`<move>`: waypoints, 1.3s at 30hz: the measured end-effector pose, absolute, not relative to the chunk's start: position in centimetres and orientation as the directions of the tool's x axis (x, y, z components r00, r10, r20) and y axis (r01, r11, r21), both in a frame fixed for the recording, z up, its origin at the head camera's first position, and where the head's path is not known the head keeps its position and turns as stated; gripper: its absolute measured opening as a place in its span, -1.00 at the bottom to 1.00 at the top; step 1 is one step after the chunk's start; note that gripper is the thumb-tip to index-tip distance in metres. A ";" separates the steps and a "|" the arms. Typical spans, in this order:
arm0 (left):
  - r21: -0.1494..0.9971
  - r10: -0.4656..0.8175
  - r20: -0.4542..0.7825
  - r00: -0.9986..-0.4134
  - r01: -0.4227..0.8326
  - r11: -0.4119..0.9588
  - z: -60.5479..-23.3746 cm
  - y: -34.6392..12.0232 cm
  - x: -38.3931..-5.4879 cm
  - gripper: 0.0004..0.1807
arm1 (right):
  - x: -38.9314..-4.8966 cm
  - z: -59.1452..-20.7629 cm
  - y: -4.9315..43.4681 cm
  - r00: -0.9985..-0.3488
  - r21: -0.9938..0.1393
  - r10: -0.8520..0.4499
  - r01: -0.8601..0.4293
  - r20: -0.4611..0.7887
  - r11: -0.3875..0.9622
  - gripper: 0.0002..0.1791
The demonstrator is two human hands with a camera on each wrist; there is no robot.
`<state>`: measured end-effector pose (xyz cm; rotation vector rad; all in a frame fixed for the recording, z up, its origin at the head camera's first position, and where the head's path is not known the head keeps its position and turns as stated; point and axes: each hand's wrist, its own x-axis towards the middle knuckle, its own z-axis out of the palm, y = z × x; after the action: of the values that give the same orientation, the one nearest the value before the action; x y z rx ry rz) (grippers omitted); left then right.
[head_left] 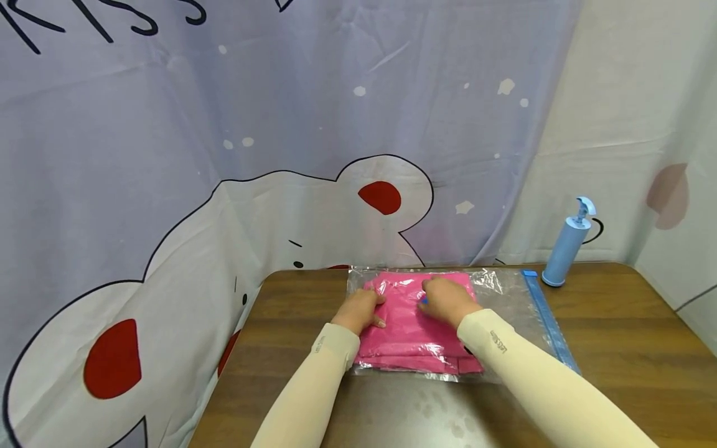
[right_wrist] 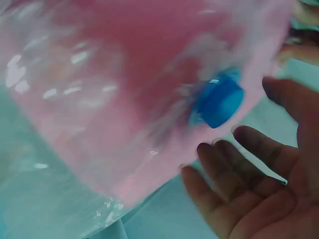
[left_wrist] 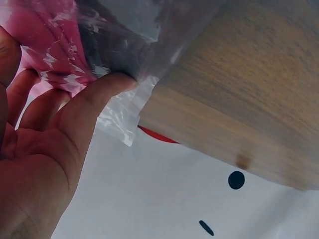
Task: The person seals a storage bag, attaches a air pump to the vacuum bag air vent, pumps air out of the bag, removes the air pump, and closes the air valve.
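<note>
A clear plastic storage bag (head_left: 508, 287) lies flat on the table, with folded pink cloth (head_left: 403, 339) inside it. My left hand (head_left: 358, 311) rests on the bag's left side; in the left wrist view its thumb (left_wrist: 117, 83) touches the loose plastic at the edge. On top of the bag sits a round blue valve cap (right_wrist: 222, 102). Close beside that cap is my right hand (head_left: 448, 302), its loosely bent fingers (right_wrist: 224, 172) apart from the cap in the right wrist view. A blue zip strip (head_left: 551, 323) runs along the bag's right edge.
A light-blue cylinder with a pump-style top (head_left: 566, 249) stands at the back right of the wooden table (head_left: 627, 336), just past the zip strip. Behind the table hangs a printed curtain (head_left: 313, 106).
</note>
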<state>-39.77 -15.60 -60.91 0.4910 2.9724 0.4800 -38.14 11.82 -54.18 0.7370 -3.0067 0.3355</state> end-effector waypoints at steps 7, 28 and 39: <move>0.283 0.331 -0.044 -0.943 0.305 0.909 -61.1 -15.4 -39.9 -0.15 | -40.0 -58.9 12.8 -0.845 -0.158 -0.486 -0.523 0.225 0.837 -0.71; 0.281 0.337 -0.021 -0.941 0.318 0.906 -59.7 -15.1 -38.6 -0.18 | -35.7 -50.9 11.8 -0.826 -0.310 -0.553 -0.558 0.111 0.770 -0.71; 0.306 0.304 -0.078 -0.949 0.267 0.914 -54.4 -13.9 -35.1 -0.25 | -37.1 -51.3 12.1 -0.851 -0.277 -0.525 -0.512 0.031 0.813 -0.53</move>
<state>-35.14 -13.92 -54.38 0.4424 2.9509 0.4458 -37.08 12.10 -51.29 0.8685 -3.0357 0.4424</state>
